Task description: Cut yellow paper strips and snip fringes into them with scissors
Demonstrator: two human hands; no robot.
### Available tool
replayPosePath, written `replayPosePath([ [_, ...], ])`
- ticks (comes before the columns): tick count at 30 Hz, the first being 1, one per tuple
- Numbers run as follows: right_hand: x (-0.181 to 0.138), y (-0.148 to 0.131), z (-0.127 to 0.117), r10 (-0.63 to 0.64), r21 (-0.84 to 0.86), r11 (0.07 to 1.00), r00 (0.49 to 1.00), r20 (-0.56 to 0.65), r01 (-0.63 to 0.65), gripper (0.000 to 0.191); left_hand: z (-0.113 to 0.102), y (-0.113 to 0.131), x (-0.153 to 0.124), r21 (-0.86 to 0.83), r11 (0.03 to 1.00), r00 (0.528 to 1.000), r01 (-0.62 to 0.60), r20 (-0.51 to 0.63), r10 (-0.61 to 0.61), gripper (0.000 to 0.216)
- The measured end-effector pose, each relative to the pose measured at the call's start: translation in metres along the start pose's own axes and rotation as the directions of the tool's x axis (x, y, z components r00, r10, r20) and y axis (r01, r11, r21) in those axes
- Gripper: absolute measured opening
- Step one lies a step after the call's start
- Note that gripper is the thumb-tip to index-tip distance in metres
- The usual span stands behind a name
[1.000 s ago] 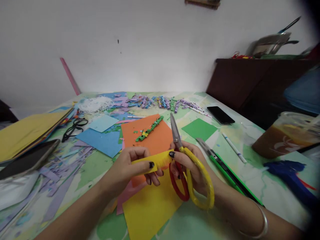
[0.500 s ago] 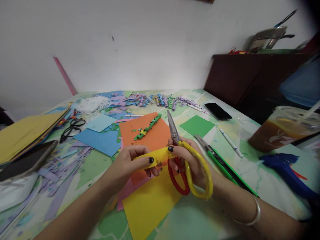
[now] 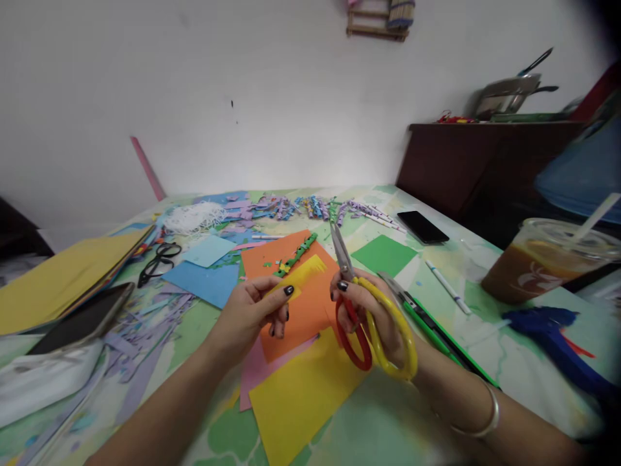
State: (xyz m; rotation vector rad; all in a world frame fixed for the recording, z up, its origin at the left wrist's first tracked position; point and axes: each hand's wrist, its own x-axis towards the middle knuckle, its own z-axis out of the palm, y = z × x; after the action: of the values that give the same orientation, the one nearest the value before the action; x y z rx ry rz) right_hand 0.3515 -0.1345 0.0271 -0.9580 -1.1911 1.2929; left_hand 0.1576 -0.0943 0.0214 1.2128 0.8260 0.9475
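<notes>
Between the thumb and fingers of my left hand (image 3: 259,307) is a yellow paper strip (image 3: 301,275), its far end cut into a fine fringe. My right hand (image 3: 371,307) is closed round scissors (image 3: 343,252) with one yellow and one red handle; their blades point up and away, apart from the strip. Under the hands lie an orange sheet (image 3: 315,304), a yellow sheet (image 3: 305,395) and part of a pink sheet (image 3: 257,369). A green curled paper piece with a yellow bit (image 3: 301,252) rests on the orange sheet.
Right of my right hand are a green box cutter (image 3: 436,333), a marker (image 3: 447,287), a blue glue gun (image 3: 553,336) and a drink cup (image 3: 528,272). Purple paper scraps (image 3: 145,330), glasses (image 3: 158,264) and a phone (image 3: 85,317) lie left. A black phone (image 3: 422,226) lies behind.
My right thumb has come off the yellow strip, and the hands have moved apart. The strip now tilts up and away in my left hand. The view has tipped upward slightly.
</notes>
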Motion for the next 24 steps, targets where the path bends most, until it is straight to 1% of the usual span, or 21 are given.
replayPosePath([
  [3, -0.002, 0.000, -0.002, 0.009, 0.003, 1.000, 0.999, 0.053, -0.009, 0.029, -0.001, 0.003, 0.001, 0.001, 0.998, 0.996, -0.061, -0.071, 0.061, 0.020],
  [5, -0.003, 0.001, -0.004, 0.017, -0.035, 0.999, 0.995, 0.095, -0.014, 0.037, -0.002, 0.004, 0.001, 0.010, 0.996, 0.989, -0.091, -0.112, 0.091, 0.020],
  [6, -0.004, 0.001, -0.005, 0.026, -0.060, 0.998, 0.991, 0.128, -0.019, 0.039, -0.003, 0.005, 0.001, 0.017, 0.995, 0.987, -0.100, -0.127, 0.102, 0.021],
  [8, -0.005, 0.001, -0.006, 0.054, -0.097, 0.995, 0.979, 0.197, -0.035, 0.037, -0.003, 0.005, 0.001, 0.026, 0.993, 0.982, -0.113, -0.149, 0.115, 0.024],
  [10, -0.005, 0.002, -0.006, 0.057, -0.104, 0.994, 0.974, 0.221, -0.034, 0.035, -0.004, 0.006, 0.001, 0.032, 0.992, 0.979, -0.119, -0.163, 0.123, 0.023],
  [12, -0.005, 0.004, -0.004, 0.013, -0.114, 0.993, 0.982, 0.187, 0.008, 0.034, -0.004, 0.007, 0.001, 0.040, 0.991, 0.975, -0.130, -0.179, 0.135, 0.024],
  [16, -0.001, 0.010, 0.000, -0.115, -0.211, 0.967, 0.984, 0.134, 0.141, 0.038, -0.003, 0.011, -0.001, 0.048, 0.984, 0.961, -0.173, -0.210, 0.179, 0.025],
  [20, 0.001, 0.016, -0.003, -0.180, -0.309, 0.929, 0.978, 0.108, 0.205, 0.044, -0.003, 0.015, -0.003, 0.078, 0.970, 0.940, -0.232, -0.239, 0.244, 0.016],
  [22, 0.001, 0.017, -0.005, -0.175, -0.381, 0.904, 0.981, 0.089, 0.196, 0.044, -0.003, 0.017, -0.003, 0.079, 0.964, 0.927, -0.253, -0.265, 0.265, 0.015],
  [24, 0.000, 0.018, -0.008, -0.099, -0.430, 0.894, 0.991, 0.089, 0.128, 0.046, -0.005, 0.019, -0.003, 0.064, 0.962, 0.919, -0.264, -0.287, 0.271, 0.015],
])
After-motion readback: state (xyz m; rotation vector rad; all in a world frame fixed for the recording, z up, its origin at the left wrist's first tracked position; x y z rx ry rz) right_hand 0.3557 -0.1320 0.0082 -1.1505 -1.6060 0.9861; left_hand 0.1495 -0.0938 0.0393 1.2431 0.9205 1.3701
